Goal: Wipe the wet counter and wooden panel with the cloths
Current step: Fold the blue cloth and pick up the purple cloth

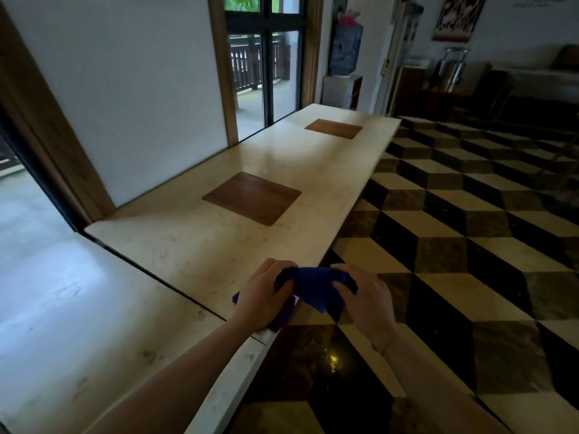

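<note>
at the near edge of the counter [200, 245]: i am seeing both hands bunching a blue cloth [313, 286] just above the stone rim, partly over the floor side.
left hand [261, 296]: i am reading its fingers as curling round the cloth's left end.
right hand [365, 303]: its fingers are pinching the cloth's right end, thumb side tucked into the fabric.
second cloth: a purple cloth [282, 317] is peeking out under the left wrist, seemingly lying on the counter edge.
handling: i am judging the blue cloth light, limp and easily crumpled; it is sagging between the grips, so gathering it into a pad in one palm looks best for wiping.
wooden panel [253, 197]: it is sitting flush in the counter, well apart from the hands; a farther panel [333, 128] is lying beyond it.
hard to make out: i am not finding any clear wet patch, only glare on the stone; most of the purple cloth is hiding beneath the left hand, and whether that hand is touching it i cannot tell.
</note>
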